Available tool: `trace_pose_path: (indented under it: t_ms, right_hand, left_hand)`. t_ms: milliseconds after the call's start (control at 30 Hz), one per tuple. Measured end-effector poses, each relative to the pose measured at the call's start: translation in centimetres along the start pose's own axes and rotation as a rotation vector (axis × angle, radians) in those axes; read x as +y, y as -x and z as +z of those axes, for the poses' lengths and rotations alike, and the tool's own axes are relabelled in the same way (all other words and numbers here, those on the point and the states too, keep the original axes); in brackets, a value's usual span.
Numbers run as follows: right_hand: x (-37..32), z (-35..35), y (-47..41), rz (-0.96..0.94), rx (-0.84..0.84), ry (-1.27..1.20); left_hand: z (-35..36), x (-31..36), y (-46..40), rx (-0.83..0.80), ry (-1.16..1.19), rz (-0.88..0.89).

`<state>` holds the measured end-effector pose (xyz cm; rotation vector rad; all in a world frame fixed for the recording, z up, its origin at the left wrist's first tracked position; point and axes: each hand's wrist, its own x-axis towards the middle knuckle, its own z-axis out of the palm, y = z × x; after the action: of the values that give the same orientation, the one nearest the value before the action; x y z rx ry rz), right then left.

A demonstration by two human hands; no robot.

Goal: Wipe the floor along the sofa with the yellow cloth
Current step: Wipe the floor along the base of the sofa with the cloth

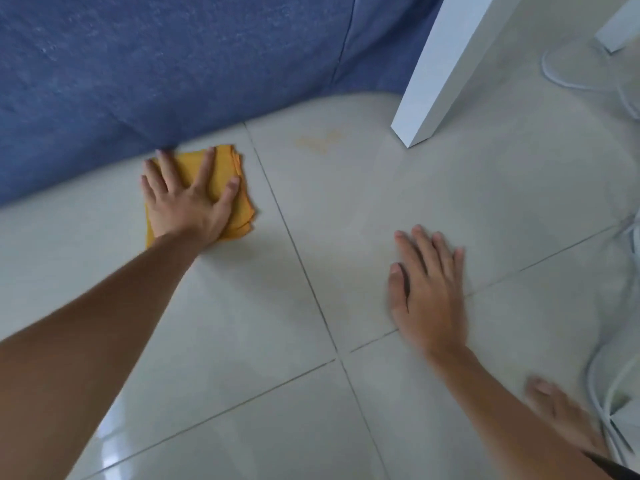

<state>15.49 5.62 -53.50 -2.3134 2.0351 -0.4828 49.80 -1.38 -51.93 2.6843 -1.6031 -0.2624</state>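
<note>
The folded yellow cloth lies on the pale tiled floor, right against the base of the blue sofa. My left hand presses flat on the cloth with its fingers spread, the fingertips touching the sofa's edge. My right hand rests palm down on the bare tile to the right, holding nothing. A faint yellowish stain marks the floor near the sofa, to the right of the cloth.
A white table leg stands on the floor right of the sofa, and a second one shows at the top right. White cables trail along the right edge. A bare foot is at the lower right.
</note>
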Motion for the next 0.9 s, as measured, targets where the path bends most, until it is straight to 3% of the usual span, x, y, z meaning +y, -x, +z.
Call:
trace_pose_path:
  t_ms: [133, 267, 367, 467, 533, 667, 900]
  right_hand:
    - [0.1, 0.2, -0.1, 0.002, -0.012, 0.009]
    - [0.2, 0.5, -0.1, -0.015, 0.048, -0.032]
    - [0.5, 0.2, -0.1, 0.022, 0.121, -0.201]
    - [1.2, -0.5, -0.8, 0.045, 0.169, -0.22]
    - [1.6, -0.5, -1.7, 0.053, 0.166, -0.145]
    - [1.3, 0.2, -2.0, 0.091, 0.126, -0.046]
    - [1.1, 0.7, -1.6, 0.1, 0.111, -0.034]
  left_hand:
    - [0.1, 8.6, -4.4, -0.021, -0.059, 0.116]
    - [1.0, 15.9, -2.5, -0.045, -0.058, 0.364]
    - [1.8, 16.8, 3.4, -0.086, -0.053, 0.522]
    - [2.2, 12.7, 10.2, -0.084, -0.027, 0.597]
    - [2.3, 8.4, 13.2, -0.068, -0.034, 0.577]
    - [1.9, 2.2, 12.4, -0.037, -0.049, 0.379]
    - [0.2, 3.6, -1.2, 0.013, -0.025, 0.05]
